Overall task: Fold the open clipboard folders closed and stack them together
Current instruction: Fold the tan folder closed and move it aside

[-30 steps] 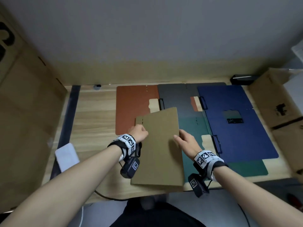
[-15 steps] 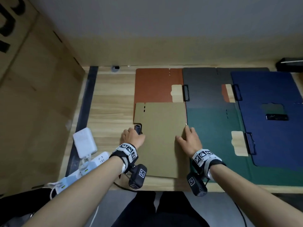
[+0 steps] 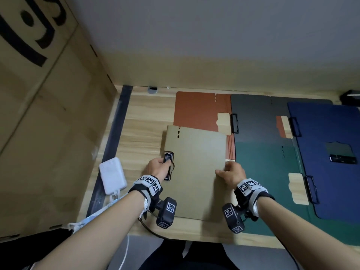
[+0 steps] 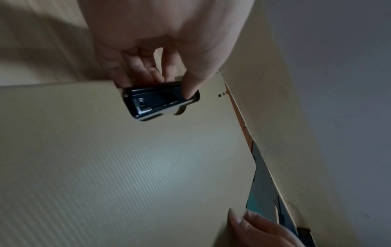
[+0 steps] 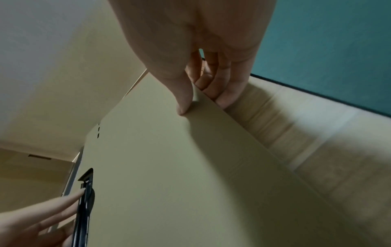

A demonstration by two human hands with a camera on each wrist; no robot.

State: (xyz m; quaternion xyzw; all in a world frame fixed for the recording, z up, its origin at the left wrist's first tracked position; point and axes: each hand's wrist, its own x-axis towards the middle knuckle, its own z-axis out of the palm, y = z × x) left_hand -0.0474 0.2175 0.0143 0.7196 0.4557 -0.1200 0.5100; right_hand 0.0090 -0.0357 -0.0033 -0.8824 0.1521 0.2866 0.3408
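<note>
Both hands on a closed tan folder, its inside hidden.

The tan folder [image 3: 196, 170] lies shut on the tabletop [image 3: 144, 137], overlapping the rust folder [image 3: 198, 112]. The left hand [image 3: 158, 167] pinches the black clip [image 3: 168, 165] at its left edge; the right hand [image 3: 231, 174] grips its right edge, thumb on top. The open grey folder [image 3: 255, 121], green folder [image 3: 266, 168] and blue folder [image 3: 327, 129] overlap; the blue one is cut off at the frame edge. A dark item [image 3: 342, 159] on it is unclear.
</note>
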